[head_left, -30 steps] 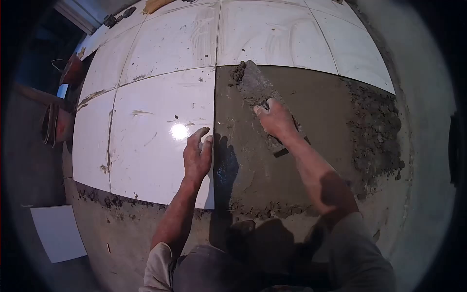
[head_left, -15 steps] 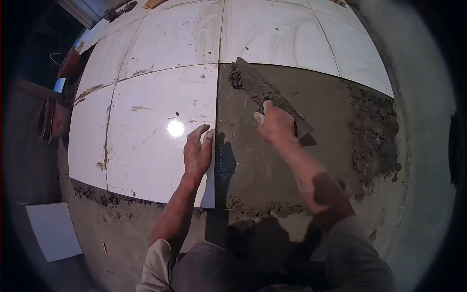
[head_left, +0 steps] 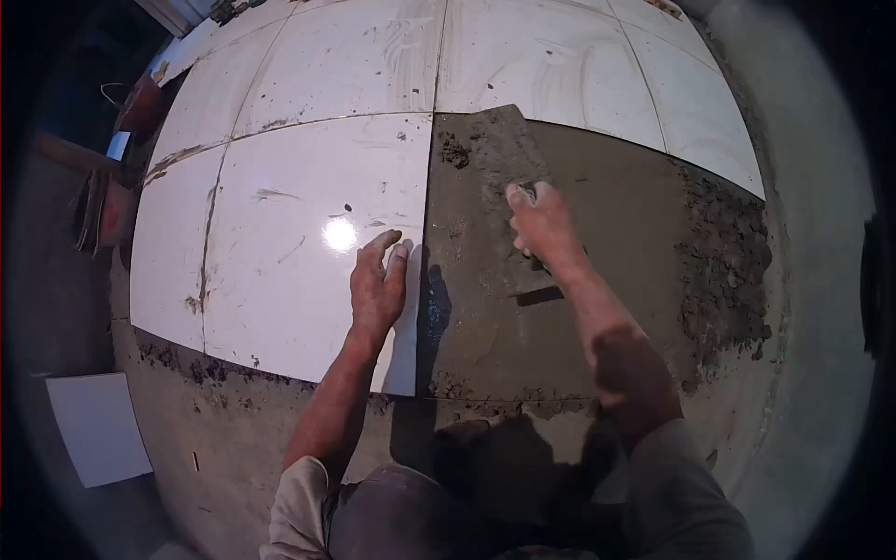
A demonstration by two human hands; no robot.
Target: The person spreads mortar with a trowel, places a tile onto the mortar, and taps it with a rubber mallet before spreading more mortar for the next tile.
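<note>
Far left a reddish bucket (head_left: 140, 105) with thin handle, then a second reddish container (head_left: 118, 215) nearer the camera (dark flat thing (head_left: 91, 210) against it, too dim to identify), white panel (head_left: 99, 429) lower left, small stick (head_left: 195, 461) near it on grey floor (head_left: 243, 476), pale frame (head_left: 170, 14) upper left.

Light greyish-beige fabric is worn as a left sleeve (head_left: 301, 504), ended near the elbow by a visible hem. A right sleeve (head_left: 686, 485) is shadowed greyer. Between them, rounded dark cloth (head_left: 401, 513) is seen. Both forearms (head_left: 331, 401) are left bare.
</note>
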